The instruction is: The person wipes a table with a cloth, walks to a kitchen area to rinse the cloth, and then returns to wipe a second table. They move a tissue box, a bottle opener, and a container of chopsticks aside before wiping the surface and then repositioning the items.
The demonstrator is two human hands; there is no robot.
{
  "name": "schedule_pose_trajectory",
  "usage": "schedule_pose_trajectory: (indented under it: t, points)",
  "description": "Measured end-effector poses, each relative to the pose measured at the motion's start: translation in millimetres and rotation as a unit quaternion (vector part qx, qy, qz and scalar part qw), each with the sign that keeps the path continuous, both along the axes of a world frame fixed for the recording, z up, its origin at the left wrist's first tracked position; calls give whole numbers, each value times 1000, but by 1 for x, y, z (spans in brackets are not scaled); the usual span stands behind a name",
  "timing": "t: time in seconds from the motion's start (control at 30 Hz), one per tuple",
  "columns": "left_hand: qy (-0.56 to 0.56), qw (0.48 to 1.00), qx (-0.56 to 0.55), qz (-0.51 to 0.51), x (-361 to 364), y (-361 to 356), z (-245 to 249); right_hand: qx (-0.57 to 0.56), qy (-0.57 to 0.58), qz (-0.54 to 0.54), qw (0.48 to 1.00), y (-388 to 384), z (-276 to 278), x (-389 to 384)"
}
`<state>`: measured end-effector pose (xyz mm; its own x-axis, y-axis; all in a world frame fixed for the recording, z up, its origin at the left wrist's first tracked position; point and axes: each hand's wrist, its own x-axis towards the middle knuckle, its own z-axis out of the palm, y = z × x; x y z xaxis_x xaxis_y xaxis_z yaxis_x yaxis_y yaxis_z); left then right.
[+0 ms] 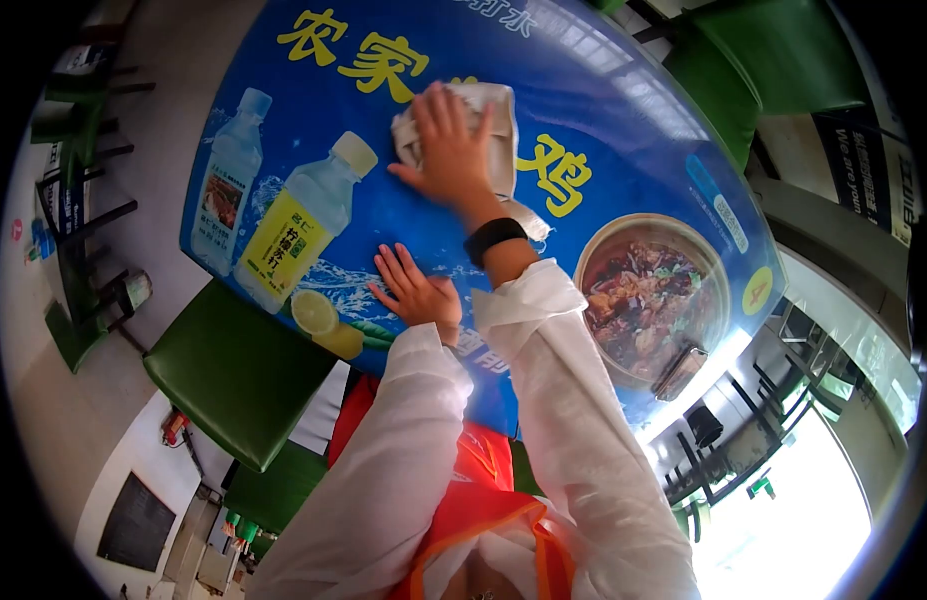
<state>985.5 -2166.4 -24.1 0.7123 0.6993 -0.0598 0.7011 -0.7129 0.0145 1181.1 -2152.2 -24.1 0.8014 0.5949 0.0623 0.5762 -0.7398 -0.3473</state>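
Observation:
On the blue printed table, my right hand lies with its fingers spread over a pale folded cloth, pressing it flat against the surface. A dark band circles my right wrist. Nearer to my body, my left hand rests on the tabletop with its fingers apart and nothing in it. The bottles, the lemon and the bowl of food around my hands are pictures in the table's print.
A phone-like object lies near the table's right edge. Green seats stand around it: one at the lower left, another at the upper right. Dark-framed chairs line the far left, and more are at the right.

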Motion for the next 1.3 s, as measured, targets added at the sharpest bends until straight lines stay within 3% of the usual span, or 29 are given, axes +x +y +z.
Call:
schedule_pose_trajectory:
  t: [0.13,0.2,0.23,0.27,0.33,0.37,0.4,0.43,0.47,0.5,0.53,0.57,0.6,0.63,0.7,0.73,0.77,0.8,0.83,0.87,0.93,1.03,1.07,1.2,1.3]
  points:
    - [-8,1000,0,-4,0,0,1,-16,-51,97,994,-27,-2,30]
    - [-2,1000,-16,3,-1,0,5,133,-15,-27,991,-77,-33,81]
    - [0,1000,-26,5,1,2,5,16,-117,-55,992,-113,-18,105]
    - [-1,1000,-28,12,-1,2,4,87,-32,-146,985,-157,-23,129]
    - [19,998,-52,10,-2,3,4,94,117,-332,931,-237,-3,141]
    - [17,998,-54,15,-1,5,4,63,-39,-297,952,-300,-32,140]
    - [18,998,-60,13,0,4,6,-45,-126,-213,968,-349,-30,121]
    - [18,998,-67,11,0,4,8,-207,-121,-220,946,-420,-61,103]
    - [14,997,-70,15,0,4,10,-401,-65,-218,887,-426,-30,69]
    - [11,996,-83,13,-1,5,11,-512,-92,-169,837,-456,-30,41]
    - [6,996,-93,11,0,6,11,-525,-25,-253,812,-526,-71,22]
    - [-5,996,-90,16,2,6,12,-510,-34,-323,797,-559,-86,4]
    - [8,996,-87,15,1,5,12,-398,19,-406,823,-571,-80,12]
    - [28,996,-83,14,0,5,10,-350,-11,-414,841,-517,-51,21]
    - [31,995,-92,14,-4,4,10,-309,-8,-357,881,-485,-43,57]
    - [49,994,-95,14,-2,4,13,-116,133,-459,871,-439,-30,90]
    - [60,994,-94,12,0,5,14,-158,-31,-412,897,-379,-26,106]
    - [68,994,-80,9,-1,5,11,-207,-141,-261,932,-358,-46,131]
    - [71,995,-74,4,0,4,11,-1,-114,-332,936,-336,-90,169]
    - [48,996,-74,7,1,3,13,127,39,-374,918,-237,-32,164]
    - [19,998,-67,11,2,2,11,44,-86,-256,962,-144,-32,154]
    - [-7,998,-60,13,0,0,6,-43,-132,-170,976,-43,-21,93]
    - [-2,999,-53,11,1,1,8,-14,-102,-136,985,-26,-21,70]
    - [-55,997,-52,17,1,1,7,4,-22,-22,1000,-28,-6,-23]
    - [-64,996,-52,38,8,2,8,-18,-8,53,998,-65,3,-45]
